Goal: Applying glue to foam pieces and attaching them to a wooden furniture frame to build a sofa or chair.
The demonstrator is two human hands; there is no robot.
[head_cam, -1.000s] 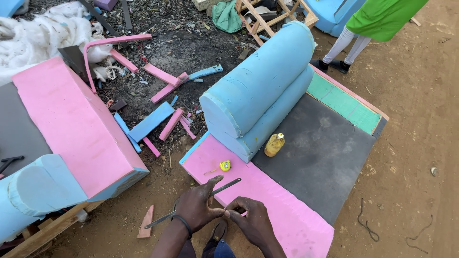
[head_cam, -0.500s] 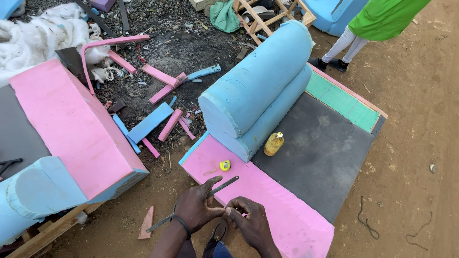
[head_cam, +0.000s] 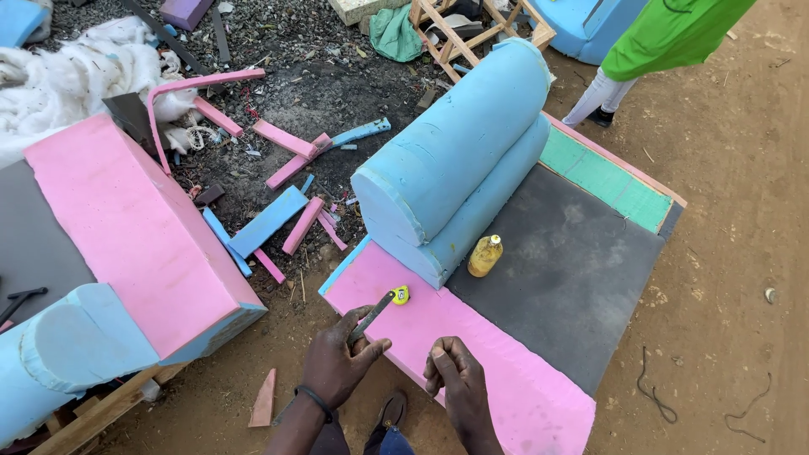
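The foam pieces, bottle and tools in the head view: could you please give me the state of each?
Left hand: closed around a thin dark blade, tip pointing up and away.
Right hand: fingers curled, resting on the pink foam sheet, holding nothing visible.
Yellow bottle: upright, capped, on the grey sheet.
Yellow tape measure: lying on the pink foam.
Blue foam roll: rolled, lying on its side.

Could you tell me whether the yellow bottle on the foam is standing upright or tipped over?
Upright: the bottle stands on its base on the grey foam, cap pointing up.
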